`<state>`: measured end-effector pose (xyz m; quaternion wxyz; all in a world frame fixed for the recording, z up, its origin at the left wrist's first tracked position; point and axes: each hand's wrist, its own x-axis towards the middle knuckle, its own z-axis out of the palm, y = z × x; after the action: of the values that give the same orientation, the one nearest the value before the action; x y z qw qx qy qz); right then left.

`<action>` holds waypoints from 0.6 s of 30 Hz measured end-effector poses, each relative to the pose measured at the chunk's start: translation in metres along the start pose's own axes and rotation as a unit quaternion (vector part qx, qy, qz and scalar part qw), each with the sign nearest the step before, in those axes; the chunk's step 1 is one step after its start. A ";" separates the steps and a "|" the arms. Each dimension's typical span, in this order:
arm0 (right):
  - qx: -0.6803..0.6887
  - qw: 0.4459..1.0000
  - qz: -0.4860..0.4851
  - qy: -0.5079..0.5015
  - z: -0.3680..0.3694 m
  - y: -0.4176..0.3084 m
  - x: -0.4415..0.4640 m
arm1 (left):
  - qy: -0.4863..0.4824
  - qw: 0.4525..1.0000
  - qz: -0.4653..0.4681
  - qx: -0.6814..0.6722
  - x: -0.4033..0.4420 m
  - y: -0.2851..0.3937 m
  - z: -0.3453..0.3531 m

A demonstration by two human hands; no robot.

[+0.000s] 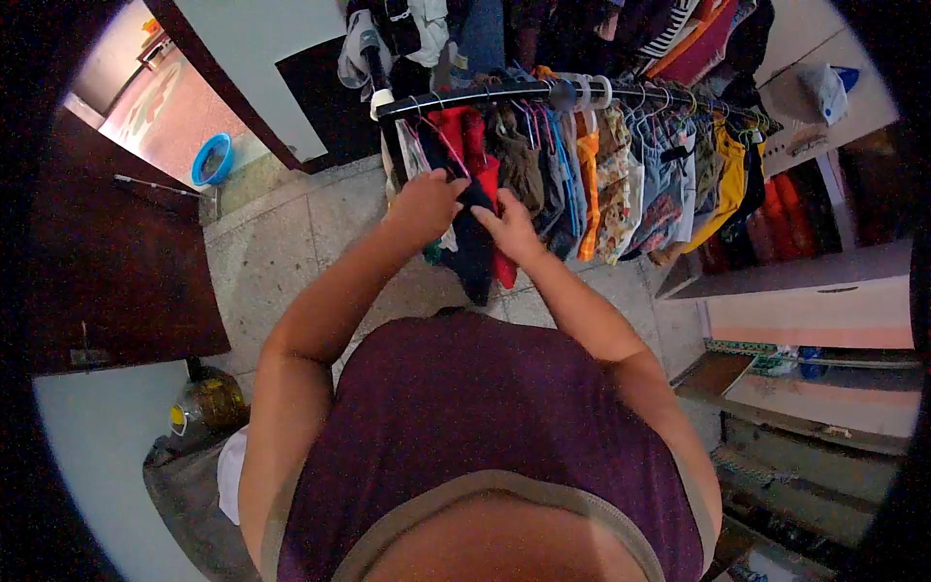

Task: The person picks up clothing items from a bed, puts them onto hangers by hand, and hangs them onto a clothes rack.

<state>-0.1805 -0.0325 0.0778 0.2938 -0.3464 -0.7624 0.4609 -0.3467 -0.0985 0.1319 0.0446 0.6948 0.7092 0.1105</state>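
Note:
A dark navy garment hangs at the left end of a black clothes rail, on what looks like a pink hanger. My left hand is closed on its upper left side, fingers bent at the cloth. On the opposite side my right hand pinches the same garment between thumb and fingers. A red garment hangs right behind it, partly covered by the dark cloth and my right hand. Further right along the rail hang an orange garment, a camouflage-patterned one and a yellow one.
More clothes hang behind the rail. At right stands an open cabinet with shelves. A brown door is on the left, with a blue basin beyond it. A large yellow-capped bottle stands at lower left.

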 end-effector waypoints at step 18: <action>-0.124 0.991 -0.006 -0.046 -0.088 0.078 0.044 | 0.071 0.990 0.016 -0.119 -0.043 -0.047 -0.008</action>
<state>-0.1190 0.0730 0.0480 0.2164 -0.3543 -0.8280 0.3768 -0.3933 -0.1427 0.1258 0.0743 0.6863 0.6812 0.2438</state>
